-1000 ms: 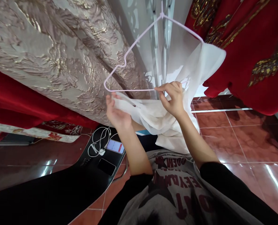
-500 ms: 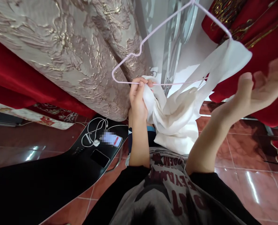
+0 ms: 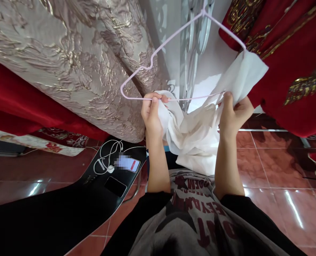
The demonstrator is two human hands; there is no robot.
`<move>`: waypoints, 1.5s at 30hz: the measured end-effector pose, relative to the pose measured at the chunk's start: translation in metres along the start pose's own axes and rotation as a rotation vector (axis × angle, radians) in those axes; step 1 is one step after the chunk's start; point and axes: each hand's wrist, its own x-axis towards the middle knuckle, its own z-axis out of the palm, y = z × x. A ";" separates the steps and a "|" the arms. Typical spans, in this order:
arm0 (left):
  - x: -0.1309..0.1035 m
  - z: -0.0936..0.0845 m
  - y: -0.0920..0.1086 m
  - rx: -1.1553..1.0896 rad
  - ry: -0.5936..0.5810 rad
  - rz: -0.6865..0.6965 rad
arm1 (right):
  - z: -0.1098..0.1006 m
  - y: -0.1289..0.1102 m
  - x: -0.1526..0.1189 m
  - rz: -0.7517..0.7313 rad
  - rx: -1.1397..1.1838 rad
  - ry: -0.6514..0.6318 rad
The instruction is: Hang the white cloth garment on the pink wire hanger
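A pale pink hanger hangs in front of me, with a white garment draped over its right shoulder and bunched down to my lap. My left hand is closed around the hanger's lower bar and an edge of the white cloth, left of centre. Near the bar's right end, my right hand pinches the cloth beside the bar, with some fingertips hidden behind the fabric. The left shoulder of the hanger is bare.
On the left, a black seat holds a lit phone, a dark phone and white earphones. Embossed beige fabric hangs at the upper left. Red embroidered fabric hangs on the right.
My right hand has come in from the right, where it was open in the air, and closed on the cloth. The hanger sits further left in view. My left hand keeps its hold.
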 end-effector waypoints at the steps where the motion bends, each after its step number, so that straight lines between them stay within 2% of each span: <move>1: 0.000 0.000 0.000 -0.007 -0.002 -0.001 | -0.001 -0.003 0.002 0.006 0.007 -0.029; 5: 0.000 0.000 -0.002 -0.045 0.010 0.030 | -0.006 -0.024 0.017 0.086 0.037 -0.212; 7: 0.000 0.000 -0.001 -0.051 0.009 0.033 | -0.010 -0.039 0.029 0.128 0.043 -0.264; 10: 0.000 0.000 0.000 -0.053 0.003 -0.008 | -0.018 -0.061 0.058 0.115 0.095 -0.275; 13: -0.001 0.002 0.001 -0.089 -0.008 -0.059 | -0.028 -0.073 0.096 0.091 0.314 -0.260; 16: -0.004 0.006 0.002 -0.140 -0.021 -0.059 | -0.044 -0.065 0.133 0.216 0.524 -0.365; 18: -0.005 0.007 0.003 -0.168 -0.020 -0.035 | -0.058 -0.043 0.147 0.289 0.508 -0.430; 19: -0.005 0.008 0.003 -0.179 -0.018 -0.023 | -0.065 -0.029 0.148 0.287 0.471 -0.413; 20: -0.005 0.008 0.003 -0.185 -0.017 -0.015 | -0.071 -0.014 0.145 0.270 0.442 -0.365; 22: -0.004 0.008 0.002 -0.184 -0.016 -0.010 | -0.076 0.011 0.126 0.221 0.492 -0.149; 24: -0.004 0.009 -0.001 -0.173 -0.011 -0.023 | -0.068 0.025 0.096 0.236 0.564 0.078; 25: -0.004 0.009 -0.003 -0.169 -0.006 -0.032 | -0.059 0.026 0.080 0.242 0.553 0.120; 27: -0.003 0.010 -0.004 -0.162 0.010 -0.047 | -0.035 0.021 0.052 0.158 0.475 0.130; 28: -0.003 0.010 -0.004 -0.153 0.021 -0.046 | -0.021 0.018 0.042 0.109 0.421 0.081; 30: -0.003 0.010 -0.003 -0.119 0.042 -0.029 | 0.002 0.012 0.033 0.020 0.336 -0.014; 32: -0.003 0.008 -0.002 -0.088 0.046 -0.014 | 0.011 0.011 0.036 -0.022 0.296 -0.035; 34: -0.004 0.007 -0.001 -0.079 0.031 -0.014 | 0.004 0.014 0.043 -0.003 0.328 0.100; 36: -0.003 0.006 -0.002 -0.083 0.020 -0.022 | -0.016 0.015 0.047 0.052 0.380 0.278; 38: -0.003 0.008 -0.005 -0.091 0.022 -0.025 | -0.038 0.011 0.045 0.119 0.391 0.355; 41: -0.003 0.012 -0.011 -0.125 0.034 -0.037 | -0.055 -0.002 0.030 0.207 0.361 0.250; 43: -0.004 0.015 -0.014 -0.149 0.034 -0.048 | -0.049 -0.012 0.018 0.200 0.354 0.123; 45: -0.005 0.017 -0.016 -0.172 0.032 -0.054 | -0.033 -0.020 0.008 0.132 0.307 -0.014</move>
